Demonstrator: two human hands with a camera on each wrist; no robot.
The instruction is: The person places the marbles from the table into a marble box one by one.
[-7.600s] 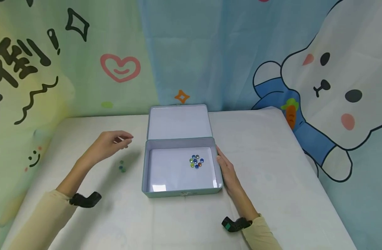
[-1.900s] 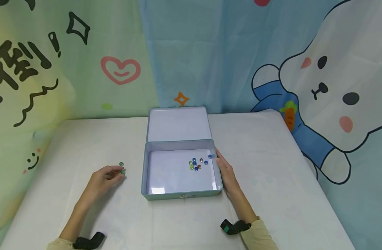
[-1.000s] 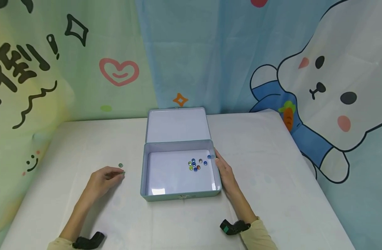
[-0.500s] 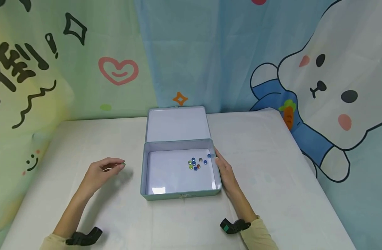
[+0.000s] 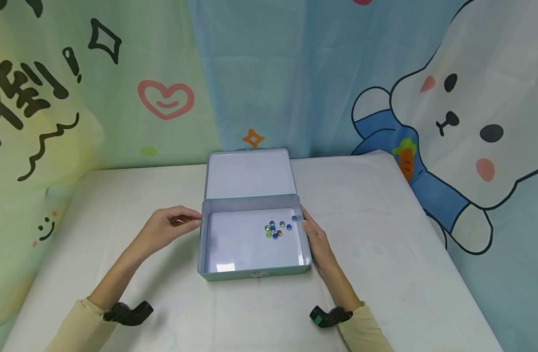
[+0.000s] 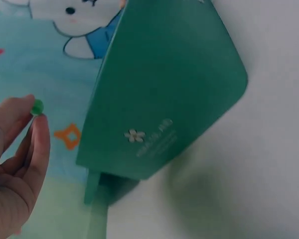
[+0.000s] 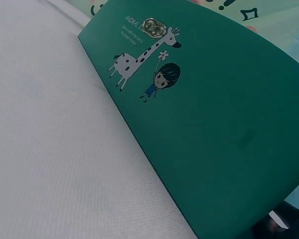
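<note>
Between left thumb and fingertips, my left hand (image 5: 169, 227) pinches a small green marble (image 6: 37, 107), clearest in the left wrist view. In the head view those fingertips are at the left wall of an open tin box (image 5: 200, 249), and the marble is mostly covered by them. My right hand (image 5: 319, 242) rests along the box's right wall, its fingers lying against the outside and the thumb at the rim. Inside the box, toward the right, lie several blue, yellow-green and amber marbles (image 5: 275, 235). One blue marble (image 5: 294, 218) sits near the right wall.
Hinged at the back, the tin's lid (image 5: 251, 173) stands raised near the printed curtain (image 5: 269, 73). A white cloth (image 5: 361, 220) covers the table. The tin's green outer wall (image 7: 204, 109) fills much of the right wrist view.
My left hand has lifted a green marble off the cloth and carried it right to the box's left wall. Earlier, marbles inside the box spread apart. My right hand has stayed at the box.
</note>
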